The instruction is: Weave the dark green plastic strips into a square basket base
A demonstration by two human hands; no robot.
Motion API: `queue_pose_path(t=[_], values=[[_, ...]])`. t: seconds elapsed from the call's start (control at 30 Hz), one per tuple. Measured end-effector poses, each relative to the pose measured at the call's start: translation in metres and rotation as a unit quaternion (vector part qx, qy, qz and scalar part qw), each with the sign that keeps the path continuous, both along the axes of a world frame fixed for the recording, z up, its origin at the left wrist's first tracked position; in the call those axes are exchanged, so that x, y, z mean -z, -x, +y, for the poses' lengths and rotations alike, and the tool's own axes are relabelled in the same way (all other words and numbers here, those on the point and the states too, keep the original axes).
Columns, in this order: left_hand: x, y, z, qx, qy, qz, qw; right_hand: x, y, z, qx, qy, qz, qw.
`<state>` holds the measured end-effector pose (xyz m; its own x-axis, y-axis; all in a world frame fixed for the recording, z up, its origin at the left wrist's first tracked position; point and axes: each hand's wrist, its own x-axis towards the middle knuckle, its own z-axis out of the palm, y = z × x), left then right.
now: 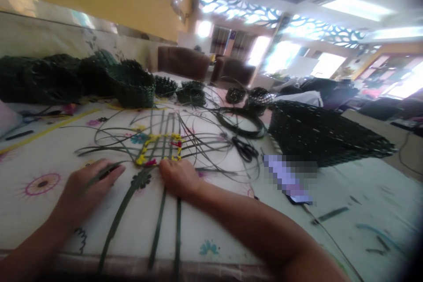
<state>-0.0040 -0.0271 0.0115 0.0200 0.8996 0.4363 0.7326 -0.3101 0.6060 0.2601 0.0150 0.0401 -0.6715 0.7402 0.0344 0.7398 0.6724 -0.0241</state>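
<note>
A flat lattice of dark green strips (164, 149) lies on the flowered table cover, with yellow and red ties along its edges and long strip ends fanning out on all sides. My right hand (180, 178) is closed at the lattice's near edge, fingers curled down on it by the yellow ties; its fingertips are partly hidden. Left of the lattice, my left hand (87, 189) pinches a thin green strip (107, 169) between thumb and fingers, slightly blurred. Three loose strip ends (115, 220) run towards me over the table's front edge.
Dark green woven baskets (132, 83) line the back. A coiled strip (243, 123), black-handled scissors (244, 150) and a large woven piece (324, 132) are to the right. A phone (287, 180) with a cable lies near strip scraps (333, 214). A yellow tape (49, 128) is at left.
</note>
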Motion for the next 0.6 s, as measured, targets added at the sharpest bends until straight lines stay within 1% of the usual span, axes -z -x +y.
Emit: queue_pose_path(t=[0.03, 0.07, 0.1, 0.13, 0.17, 0.23, 0.37, 0.5, 0.6], values=[[-0.001, -0.001, -0.005, -0.014, -0.048, 0.026, 0.998, 0.0, 0.0, 0.001, 0.003, 0.008, 0.001, 1.0], [-0.002, -0.004, -0.008, -0.006, -0.074, 0.043, 0.996, 0.0, 0.001, 0.001, 0.005, 0.012, 0.004, 1.0], [-0.003, -0.009, -0.009, 0.014, -0.082, 0.055, 0.995, 0.0, 0.001, 0.002, 0.006, 0.013, 0.008, 1.0], [-0.003, -0.014, -0.008, 0.048, -0.079, 0.067, 0.993, 0.0, 0.001, 0.002, 0.007, 0.013, 0.013, 1.0], [-0.003, -0.02, -0.006, 0.079, -0.066, 0.077, 0.992, 0.0, 0.001, 0.002, 0.006, 0.012, 0.018, 1.0], [-0.003, -0.033, 0.005, 0.116, -0.04, 0.091, 0.988, 0.0, 0.001, 0.003, 0.004, 0.012, 0.025, 1.0], [-0.003, -0.053, 0.034, 0.149, -0.002, 0.111, 0.983, 0.0, 0.0, 0.004, 0.001, 0.025, 0.033, 0.999], [-0.005, -0.057, 0.055, 0.192, 0.05, 0.143, 0.97, 0.001, -0.003, 0.011, 0.011, 0.043, 0.045, 0.998], [-0.005, -0.053, 0.059, 0.195, 0.054, 0.144, 0.969, 0.001, -0.008, 0.017, 0.009, 0.058, 0.051, 0.997]])
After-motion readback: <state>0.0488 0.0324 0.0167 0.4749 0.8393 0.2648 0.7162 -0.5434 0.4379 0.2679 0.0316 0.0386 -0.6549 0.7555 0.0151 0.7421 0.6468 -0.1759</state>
